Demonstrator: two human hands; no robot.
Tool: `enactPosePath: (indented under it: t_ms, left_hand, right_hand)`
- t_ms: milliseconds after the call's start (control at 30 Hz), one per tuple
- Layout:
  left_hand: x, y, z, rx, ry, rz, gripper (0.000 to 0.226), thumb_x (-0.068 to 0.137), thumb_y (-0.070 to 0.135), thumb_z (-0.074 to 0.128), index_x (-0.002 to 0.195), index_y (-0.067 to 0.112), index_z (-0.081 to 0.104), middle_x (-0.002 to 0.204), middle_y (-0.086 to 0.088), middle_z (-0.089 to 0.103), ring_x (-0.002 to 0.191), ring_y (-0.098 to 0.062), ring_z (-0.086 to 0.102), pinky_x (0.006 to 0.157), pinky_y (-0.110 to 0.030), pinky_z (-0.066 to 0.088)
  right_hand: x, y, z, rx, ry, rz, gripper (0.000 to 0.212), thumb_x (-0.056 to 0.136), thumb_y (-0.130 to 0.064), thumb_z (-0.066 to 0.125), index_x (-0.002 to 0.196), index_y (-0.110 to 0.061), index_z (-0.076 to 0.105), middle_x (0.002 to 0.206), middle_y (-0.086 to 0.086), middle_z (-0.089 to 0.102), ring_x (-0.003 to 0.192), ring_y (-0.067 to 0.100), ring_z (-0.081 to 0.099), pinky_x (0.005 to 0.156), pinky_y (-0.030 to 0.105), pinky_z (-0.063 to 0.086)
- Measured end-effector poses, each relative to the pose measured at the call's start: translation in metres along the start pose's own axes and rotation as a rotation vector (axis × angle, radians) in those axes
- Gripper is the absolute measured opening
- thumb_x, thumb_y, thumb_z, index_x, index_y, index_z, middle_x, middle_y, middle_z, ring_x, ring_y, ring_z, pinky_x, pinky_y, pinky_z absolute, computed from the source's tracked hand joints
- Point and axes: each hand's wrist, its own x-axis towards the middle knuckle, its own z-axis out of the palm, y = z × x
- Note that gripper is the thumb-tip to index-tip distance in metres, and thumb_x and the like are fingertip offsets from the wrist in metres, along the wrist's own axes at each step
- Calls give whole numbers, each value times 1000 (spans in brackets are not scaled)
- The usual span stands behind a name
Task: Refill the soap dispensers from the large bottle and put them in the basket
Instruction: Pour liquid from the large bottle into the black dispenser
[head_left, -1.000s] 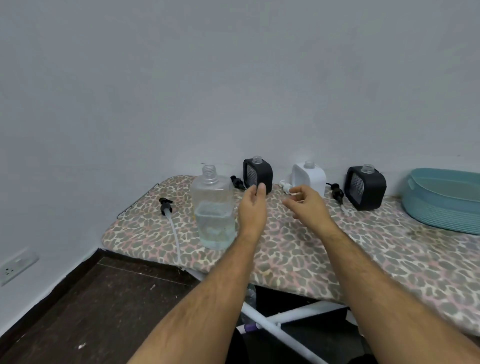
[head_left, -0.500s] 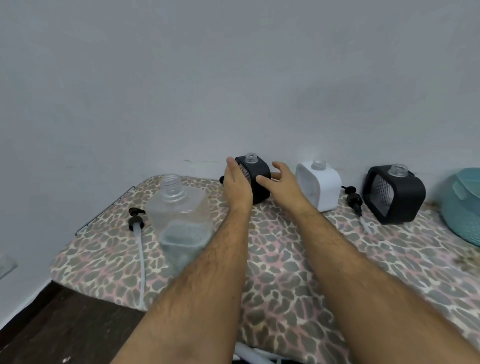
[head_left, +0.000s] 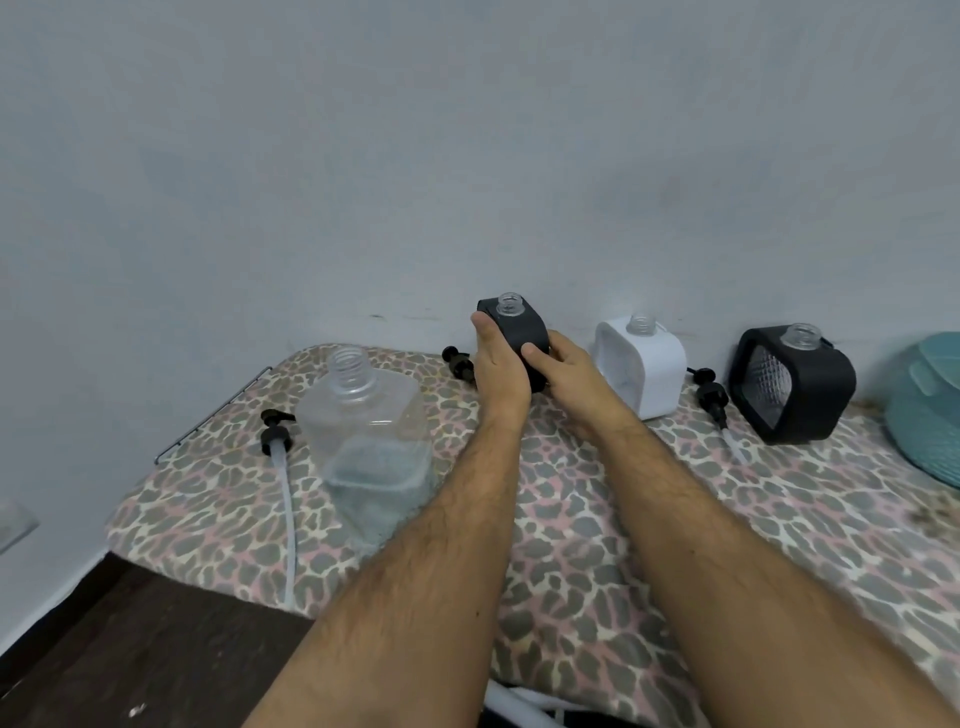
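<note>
A black square soap dispenser (head_left: 519, 332) with an open clear neck stands at the back of the board, and both hands hold it: my left hand (head_left: 496, 369) on its left side, my right hand (head_left: 563, 371) on its right. The large clear bottle (head_left: 369, 441), uncapped and about a third full, stands to the left. A white dispenser (head_left: 644, 369) and a second black dispenser (head_left: 795, 384) stand to the right, both without pumps. The teal basket (head_left: 930, 410) sits at the far right edge.
The leopard-print board (head_left: 571, 545) ends at left and front over a dark floor. A long pump with tube (head_left: 278, 457) lies left of the large bottle; smaller black pumps (head_left: 460, 364) (head_left: 711, 395) lie beside the dispensers. A wall stands close behind.
Both hands reached forward from above the board and closed around the left black dispenser. The view has moved closer and to the left.
</note>
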Motion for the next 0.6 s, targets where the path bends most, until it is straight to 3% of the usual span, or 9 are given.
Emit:
enactPosePath:
  t_ms: [133,267,400,533,600]
  left_hand:
    - [-28,18,2,-25,-56,9,105,70,92,6,139,26,51,124,0,65,113,-12,60,82,-17,44]
    - [-71,33,1,-65,-132,16,101,74,88,7,142,26,47,133,-3,60,124,-17,56,99,-27,45]
    - [-119,34,-10,-92,-228,-1,107,65,98,13,144,31,45,137,1,58,127,-15,53,109,-37,41]
    - [-162,32,-27,-102,-310,2,103,68,97,16,144,34,44,140,4,56,129,-12,51,112,-38,39]
    - [-179,31,-34,-90,-337,-17,103,68,97,15,146,35,42,144,5,52,133,-12,48,114,-39,37]
  right_hand:
    - [-28,-22,-6,19,22,12,23,101,-21,53,123,-19,61,118,2,70,112,18,66,103,41,51]
    - [-71,-40,-13,-4,39,3,22,99,-25,57,120,-19,60,118,3,70,111,18,66,102,43,52]
    - [-121,-47,-21,-51,41,-18,30,93,-30,66,122,-23,60,119,1,71,112,17,67,102,47,52]
    - [-167,-50,-23,-78,43,1,61,75,-46,77,127,-20,58,119,0,71,111,18,68,99,49,54]
    - [-185,-48,-22,-106,51,-1,63,75,-43,81,128,-19,58,118,-1,71,110,17,69,97,49,55]
